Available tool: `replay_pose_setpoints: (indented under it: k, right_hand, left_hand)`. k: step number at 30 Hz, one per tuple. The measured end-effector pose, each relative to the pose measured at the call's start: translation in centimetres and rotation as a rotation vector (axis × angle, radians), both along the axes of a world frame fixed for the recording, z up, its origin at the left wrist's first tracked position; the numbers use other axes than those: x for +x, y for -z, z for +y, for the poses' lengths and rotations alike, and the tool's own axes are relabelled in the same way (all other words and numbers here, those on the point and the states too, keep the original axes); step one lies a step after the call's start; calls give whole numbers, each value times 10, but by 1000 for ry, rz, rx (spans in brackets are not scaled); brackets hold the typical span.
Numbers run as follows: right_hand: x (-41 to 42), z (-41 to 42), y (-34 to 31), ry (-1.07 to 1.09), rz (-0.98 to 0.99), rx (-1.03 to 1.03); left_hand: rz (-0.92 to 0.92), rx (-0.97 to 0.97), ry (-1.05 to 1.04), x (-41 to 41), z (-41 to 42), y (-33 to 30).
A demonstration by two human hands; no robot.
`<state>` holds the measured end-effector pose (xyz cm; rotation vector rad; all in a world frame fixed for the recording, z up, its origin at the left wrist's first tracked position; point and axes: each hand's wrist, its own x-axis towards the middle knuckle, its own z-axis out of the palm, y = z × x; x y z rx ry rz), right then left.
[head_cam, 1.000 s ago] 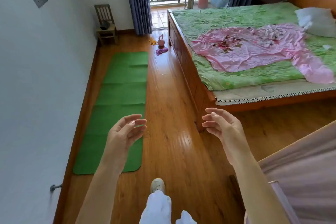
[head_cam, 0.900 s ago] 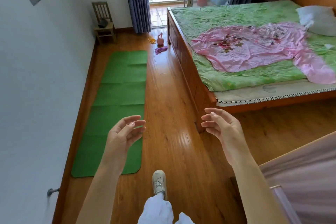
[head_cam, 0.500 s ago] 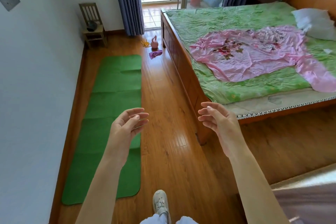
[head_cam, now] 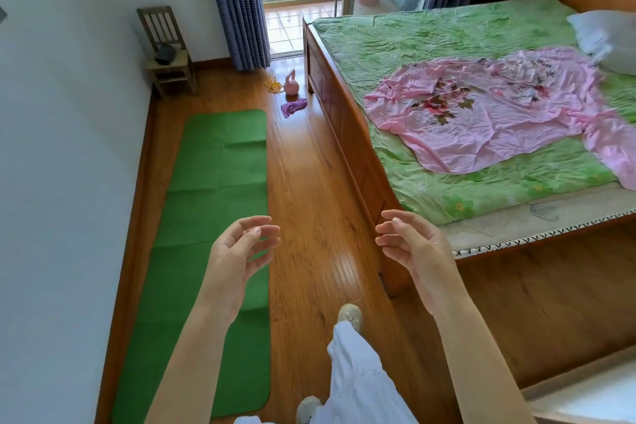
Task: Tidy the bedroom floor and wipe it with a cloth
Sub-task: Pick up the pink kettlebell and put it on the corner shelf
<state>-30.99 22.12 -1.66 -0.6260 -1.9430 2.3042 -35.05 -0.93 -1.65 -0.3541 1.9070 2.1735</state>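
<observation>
A long green mat (head_cam: 210, 217) lies on the wooden floor (head_cam: 309, 189) along the left wall. Far ahead, by the bed's corner, a purple cloth (head_cam: 293, 107) lies crumpled on the floor, with a pink kettlebell (head_cam: 291, 85) and a yellow cord (head_cam: 272, 85) just beyond it. My left hand (head_cam: 237, 258) hovers over the mat's near right edge, fingers apart and curled, holding nothing. Level with it, my right hand (head_cam: 413, 251) is raised near the bed's front corner, also open and empty. My foot (head_cam: 350, 315) steps forward between them.
A wooden bed (head_cam: 344, 134) with a green cover and a pink sheet (head_cam: 481, 113) fills the right side. A small wooden chair (head_cam: 167, 52) stands against the left wall near the blue curtain (head_cam: 237, 3) and balcony door. The white wall borders the mat on the left.
I have walked forward along the floor; the mat, bed and far objects appear closer. Both hands stay raised and empty, and the pale furniture at the lower right has slid mostly out of view.
</observation>
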Motion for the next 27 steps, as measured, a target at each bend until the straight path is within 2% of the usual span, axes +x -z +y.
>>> replay_pose_setpoints:
  k: [14,27]
  right_hand:
    - [-209,87,-13,-1,40,-77]
    - [-343,115,2,-113,-31,-63]
  left_hand:
    - [68,-52,-68,-187,73,-12]
    - [-11,-112,-159,-293,110,2]
